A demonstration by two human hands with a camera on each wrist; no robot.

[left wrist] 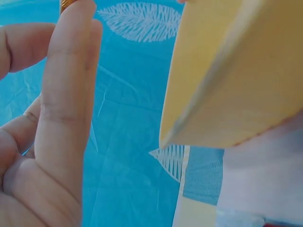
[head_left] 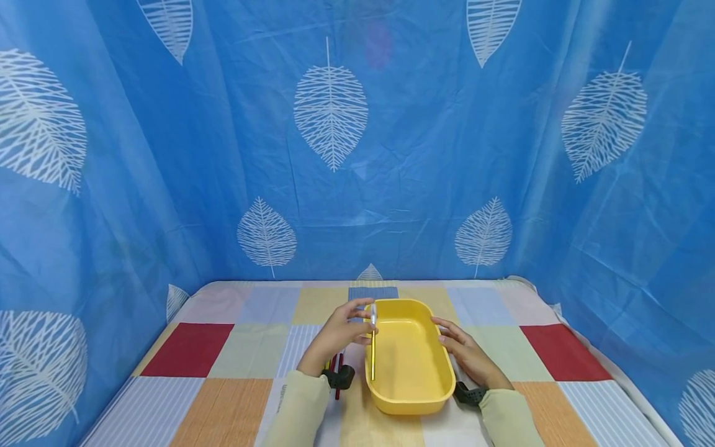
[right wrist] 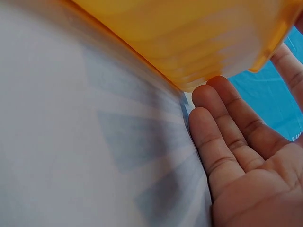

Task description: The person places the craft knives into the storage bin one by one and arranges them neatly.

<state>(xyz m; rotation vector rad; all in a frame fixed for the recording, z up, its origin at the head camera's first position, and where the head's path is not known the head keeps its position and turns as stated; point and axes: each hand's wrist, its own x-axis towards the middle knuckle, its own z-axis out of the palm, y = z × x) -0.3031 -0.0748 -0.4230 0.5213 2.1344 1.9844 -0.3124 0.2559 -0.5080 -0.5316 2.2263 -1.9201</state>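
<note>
Head view: yellow tub [head_left: 410, 366] at lower centre on the patchwork tablecloth [head_left: 246, 354], open cloth on both sides, blue curtain [head_left: 167, 186] close behind. Left hand [head_left: 339, 335] pinches a yellow pencil [head_left: 373, 347] over the tub's left rim. Right hand [head_left: 468, 355] lies flat against the right wall, fingers straight. Red pens [head_left: 337, 367] are partly hidden under the left wrist.

Left wrist view: fingers [left wrist: 66, 94] nearly straight; only the pencil's tip [left wrist: 68, 4] shows, top left. Tub wall [left wrist: 232, 75] fills the upper right.

Right wrist view: fingertips [right wrist: 213, 101] touch the tub's base [right wrist: 189, 42]; blurred.

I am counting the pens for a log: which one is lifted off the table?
The yellow pen, pinched by the left hand above the yellow tub's left rim. The red pens lie on the cloth beside the wrist.
</note>
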